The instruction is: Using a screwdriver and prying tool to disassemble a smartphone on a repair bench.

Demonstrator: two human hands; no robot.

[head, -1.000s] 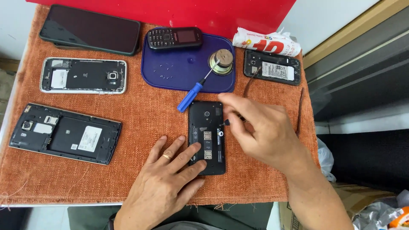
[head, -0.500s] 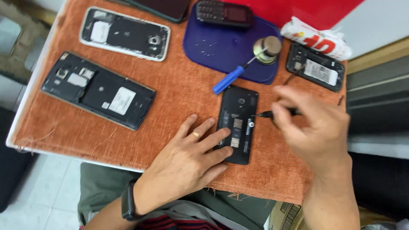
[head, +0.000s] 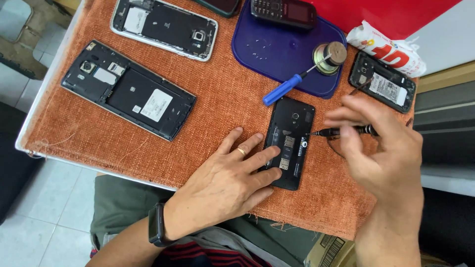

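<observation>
Orange woven cloth (head: 213, 104) covers the small table. Open-backed black phone (head: 290, 143) lies near its front edge. Left hand (head: 225, 185) flat, fingers spread, fingertips (head: 269, 160) pressing the phone's lower left half. Right hand (head: 383, 153) pinches a thin black screwdriver (head: 341, 132), tip at the phone's right edge. Blue-handled screwdriver (head: 282, 90) rests just above, partly on a blue lid (head: 269, 49).

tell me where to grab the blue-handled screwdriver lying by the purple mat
Take the blue-handled screwdriver by its blue handle, coming from the lower left. That end sticks out free over the orange cloth, while the tip rests against the round metal spool on the purple mat.
</observation>
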